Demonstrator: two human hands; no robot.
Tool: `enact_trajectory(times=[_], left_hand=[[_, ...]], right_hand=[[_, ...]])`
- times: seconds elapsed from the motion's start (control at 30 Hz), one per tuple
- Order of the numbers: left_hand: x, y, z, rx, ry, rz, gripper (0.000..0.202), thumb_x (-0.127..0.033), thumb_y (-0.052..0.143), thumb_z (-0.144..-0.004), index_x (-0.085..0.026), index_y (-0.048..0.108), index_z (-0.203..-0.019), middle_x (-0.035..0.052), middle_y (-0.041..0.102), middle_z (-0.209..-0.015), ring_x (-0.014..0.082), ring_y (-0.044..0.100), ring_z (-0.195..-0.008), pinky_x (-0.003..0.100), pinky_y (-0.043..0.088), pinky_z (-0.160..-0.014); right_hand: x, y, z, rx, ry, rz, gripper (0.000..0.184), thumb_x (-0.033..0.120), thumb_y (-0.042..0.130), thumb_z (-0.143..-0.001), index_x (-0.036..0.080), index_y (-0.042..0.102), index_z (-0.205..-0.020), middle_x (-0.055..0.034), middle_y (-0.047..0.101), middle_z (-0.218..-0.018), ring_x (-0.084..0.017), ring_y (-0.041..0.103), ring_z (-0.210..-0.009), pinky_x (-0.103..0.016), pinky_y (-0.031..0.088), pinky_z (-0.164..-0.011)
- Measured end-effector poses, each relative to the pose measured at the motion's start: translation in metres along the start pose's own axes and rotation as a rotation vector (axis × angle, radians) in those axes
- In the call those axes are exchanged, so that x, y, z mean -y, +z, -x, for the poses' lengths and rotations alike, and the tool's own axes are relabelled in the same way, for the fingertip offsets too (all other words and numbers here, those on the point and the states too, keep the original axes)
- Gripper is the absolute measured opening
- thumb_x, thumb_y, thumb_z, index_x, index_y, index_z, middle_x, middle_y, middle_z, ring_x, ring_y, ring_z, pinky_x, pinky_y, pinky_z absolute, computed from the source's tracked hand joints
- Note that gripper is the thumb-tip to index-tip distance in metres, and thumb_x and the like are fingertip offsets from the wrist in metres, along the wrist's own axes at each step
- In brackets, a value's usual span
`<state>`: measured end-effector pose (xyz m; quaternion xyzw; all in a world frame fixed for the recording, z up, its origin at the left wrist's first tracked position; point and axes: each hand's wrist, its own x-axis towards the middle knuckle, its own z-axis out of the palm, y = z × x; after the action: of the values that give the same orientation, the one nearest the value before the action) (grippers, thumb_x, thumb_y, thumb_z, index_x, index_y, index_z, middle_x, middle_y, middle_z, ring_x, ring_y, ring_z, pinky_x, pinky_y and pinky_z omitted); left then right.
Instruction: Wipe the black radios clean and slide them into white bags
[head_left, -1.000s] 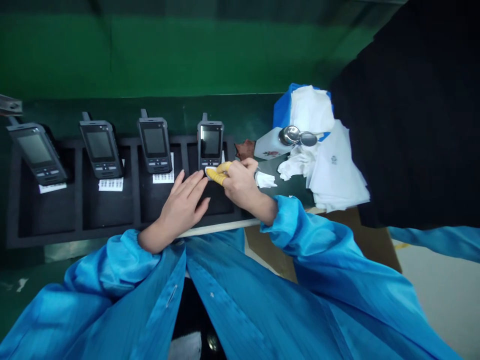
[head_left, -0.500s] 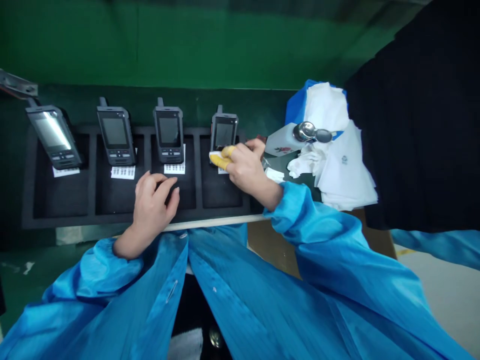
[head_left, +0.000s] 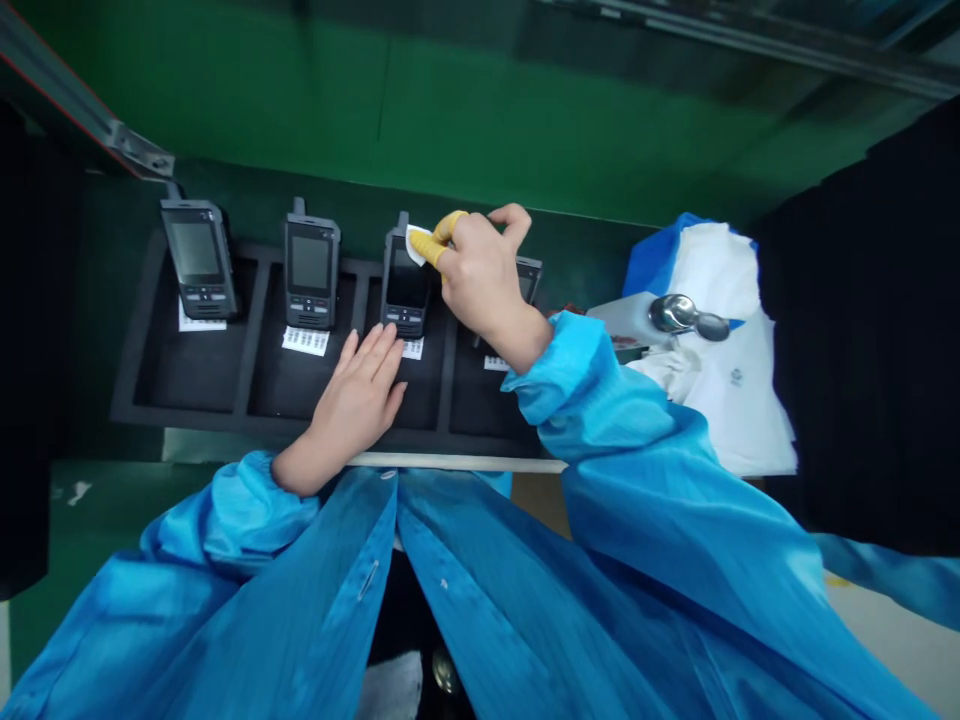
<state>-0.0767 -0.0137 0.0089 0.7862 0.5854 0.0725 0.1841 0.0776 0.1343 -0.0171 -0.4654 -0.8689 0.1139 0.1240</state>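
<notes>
A black foam tray (head_left: 247, 400) holds several upright black handsets in its compartments. My right hand (head_left: 484, 275), with yellow finger cots, pinches a small white wipe (head_left: 415, 243) against the top of the third handset (head_left: 405, 290). My left hand (head_left: 358, 395) lies flat with its fingers stretched out on the tray just below that handset, touching its base. The fourth handset (head_left: 527, 278) is mostly hidden behind my right wrist. White barcode labels (head_left: 306, 340) lie at the foot of each handset.
At the right lie white cloths (head_left: 739, 370) over a blue bag, with a white dispenser bottle and its metal cap (head_left: 679, 315). A dark shape (head_left: 870, 330) fills the far right. A green wall stands behind the tray, and a metal rail (head_left: 112, 140) crosses the upper left.
My right hand has moved with the wipe from the fourth handset to the top of the third. My left hand has uncurled and now lies flat below the third handset. The view has shifted.
</notes>
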Motion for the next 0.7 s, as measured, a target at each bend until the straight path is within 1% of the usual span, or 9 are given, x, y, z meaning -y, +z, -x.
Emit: enact_trajectory(times=[0.1,0.2,0.27,0.3,0.4,0.47,0.53,0.63,0.7], left_hand=[[-0.001,0.001,0.002,-0.015,0.003,0.011,0.042,-0.018,0.043,-0.093,-0.007,0.052,-0.133,0.0203,0.049,-0.144,0.031,0.043,-0.138,0.056,0.03,-0.116],[-0.002,0.003,0.001,-0.02,0.004,0.006,0.041,-0.018,0.043,-0.094,-0.006,0.054,-0.131,0.0203,0.051,-0.143,0.031,0.045,-0.136,0.056,0.032,-0.116],[-0.002,0.004,0.001,-0.022,0.009,-0.004,0.041,-0.018,0.043,-0.093,-0.003,0.054,-0.13,0.0217,0.051,-0.142,0.0315,0.046,-0.136,0.056,0.033,-0.115],[-0.002,0.004,0.001,-0.022,0.011,-0.006,0.041,-0.018,0.044,-0.093,-0.002,0.054,-0.13,0.0224,0.051,-0.142,0.0318,0.046,-0.135,0.056,0.033,-0.115],[-0.002,0.004,0.001,-0.015,0.005,0.009,0.042,-0.017,0.045,-0.093,-0.002,0.053,-0.131,0.0226,0.05,-0.143,0.0325,0.044,-0.136,0.057,0.032,-0.116],[-0.002,0.004,0.001,-0.016,-0.003,0.021,0.043,-0.017,0.045,-0.092,-0.003,0.053,-0.132,0.0217,0.049,-0.144,0.0323,0.044,-0.137,0.057,0.032,-0.116],[-0.003,0.004,0.002,-0.026,-0.003,0.019,0.042,-0.017,0.045,-0.093,-0.003,0.054,-0.131,0.0213,0.05,-0.143,0.0318,0.044,-0.136,0.055,0.032,-0.116],[-0.003,0.005,0.002,-0.03,0.0,0.021,0.042,-0.018,0.044,-0.093,-0.002,0.055,-0.131,0.0213,0.052,-0.141,0.0317,0.046,-0.135,0.054,0.033,-0.116],[-0.002,0.005,0.002,-0.027,-0.004,0.025,0.042,-0.018,0.043,-0.094,-0.003,0.054,-0.132,0.0213,0.052,-0.141,0.032,0.045,-0.136,0.056,0.033,-0.116]], right_hand=[[0.008,0.009,0.02,-0.001,-0.073,0.031,0.043,0.018,0.027,-0.099,0.024,0.069,-0.095,-0.0036,0.063,-0.101,-0.019,0.05,-0.098,-0.045,0.023,-0.091],[0.014,0.01,0.044,0.056,-0.24,0.05,0.041,0.019,0.029,-0.099,0.023,0.07,-0.094,-0.0025,0.066,-0.095,-0.017,0.049,-0.092,-0.043,0.023,-0.09],[0.018,0.007,0.042,0.086,-0.284,0.062,0.043,0.021,0.027,-0.1,0.023,0.07,-0.094,-0.0021,0.066,-0.096,-0.016,0.048,-0.091,-0.043,0.022,-0.091],[0.019,0.005,0.034,0.094,-0.264,0.068,0.044,0.022,0.026,-0.1,0.024,0.069,-0.095,-0.0021,0.066,-0.097,-0.016,0.048,-0.092,-0.043,0.022,-0.092],[0.02,0.0,0.004,0.1,-0.108,0.078,0.048,0.026,0.021,-0.101,0.023,0.068,-0.096,-0.0043,0.065,-0.105,-0.018,0.049,-0.096,-0.045,0.022,-0.094],[0.021,-0.001,-0.003,0.112,-0.07,0.078,0.048,0.027,0.02,-0.101,0.024,0.068,-0.098,-0.0057,0.065,-0.108,-0.019,0.048,-0.097,-0.045,0.022,-0.094],[0.024,0.0,0.006,0.124,-0.141,0.085,0.046,0.026,0.022,-0.101,0.025,0.068,-0.099,-0.0049,0.066,-0.103,-0.019,0.048,-0.096,-0.044,0.021,-0.093],[0.028,0.005,0.032,0.113,-0.311,0.103,0.041,0.02,0.029,-0.099,0.024,0.07,-0.098,-0.0033,0.067,-0.095,-0.018,0.047,-0.09,-0.042,0.019,-0.091],[0.03,0.008,0.038,0.084,-0.352,0.115,0.04,0.019,0.031,-0.099,0.023,0.07,-0.099,-0.0031,0.066,-0.093,-0.017,0.047,-0.089,-0.042,0.017,-0.09]])
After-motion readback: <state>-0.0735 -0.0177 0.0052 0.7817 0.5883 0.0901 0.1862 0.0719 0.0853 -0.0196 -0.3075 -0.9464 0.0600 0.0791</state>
